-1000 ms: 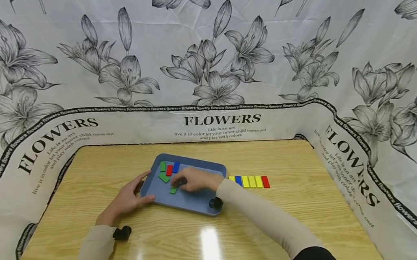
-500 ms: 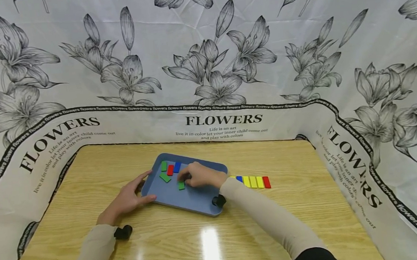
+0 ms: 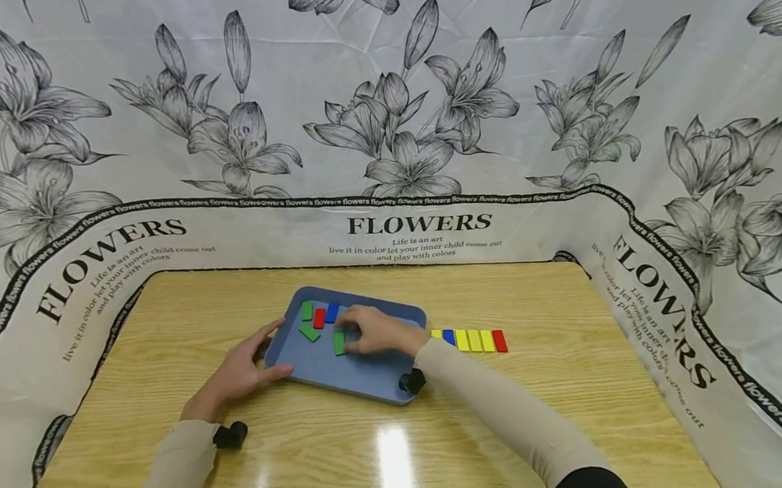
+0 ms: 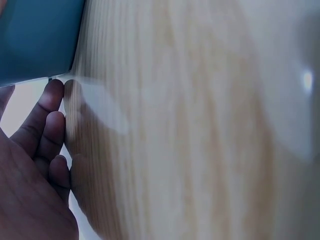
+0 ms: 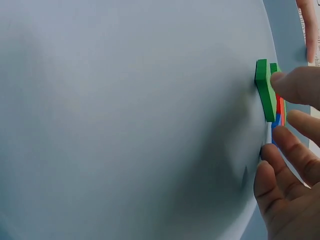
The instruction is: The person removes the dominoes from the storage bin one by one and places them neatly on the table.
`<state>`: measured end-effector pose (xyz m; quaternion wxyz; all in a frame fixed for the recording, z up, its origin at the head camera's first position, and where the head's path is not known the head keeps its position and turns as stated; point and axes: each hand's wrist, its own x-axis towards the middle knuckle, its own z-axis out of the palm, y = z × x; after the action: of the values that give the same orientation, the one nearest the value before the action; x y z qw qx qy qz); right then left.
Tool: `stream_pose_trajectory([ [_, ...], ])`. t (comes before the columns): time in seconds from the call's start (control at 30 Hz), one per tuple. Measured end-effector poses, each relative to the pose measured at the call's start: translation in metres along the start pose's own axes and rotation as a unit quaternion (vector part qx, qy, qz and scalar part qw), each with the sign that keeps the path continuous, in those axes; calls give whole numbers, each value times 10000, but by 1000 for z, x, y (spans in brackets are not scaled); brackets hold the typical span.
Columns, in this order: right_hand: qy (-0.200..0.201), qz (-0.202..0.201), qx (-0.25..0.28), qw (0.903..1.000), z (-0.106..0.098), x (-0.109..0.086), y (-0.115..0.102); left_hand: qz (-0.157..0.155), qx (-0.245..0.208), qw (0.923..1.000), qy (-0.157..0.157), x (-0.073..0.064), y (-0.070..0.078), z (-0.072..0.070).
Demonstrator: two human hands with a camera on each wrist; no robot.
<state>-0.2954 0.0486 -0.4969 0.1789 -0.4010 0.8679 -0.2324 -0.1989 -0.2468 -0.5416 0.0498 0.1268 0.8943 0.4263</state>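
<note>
Probably light, the green block in the tray gripped by the left hand is best edge-pinched by the loose-fingered right hand.

This is probably a screened-off table place indoors, though the room is hidden: a white cloth, printed with flowers and "FLOWERS", rises behind the wood-grain table and bends round both far corners.
</note>
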Motion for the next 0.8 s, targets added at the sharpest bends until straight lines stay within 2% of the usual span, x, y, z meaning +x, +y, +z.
stream_pose_trajectory([
  [0.37, -84, -45, 44, 9999, 3, 2, 1, -91, 99, 9999, -3, -1, 1, -1],
  [0.6, -108, -95, 100, 9998, 1, 1, 1, -93, -89, 9999, -3, -1, 2, -1],
  [0.8, -150, -173, 61, 9997, 1, 1, 1, -76, -21, 10000, -12, -1, 2, -1],
])
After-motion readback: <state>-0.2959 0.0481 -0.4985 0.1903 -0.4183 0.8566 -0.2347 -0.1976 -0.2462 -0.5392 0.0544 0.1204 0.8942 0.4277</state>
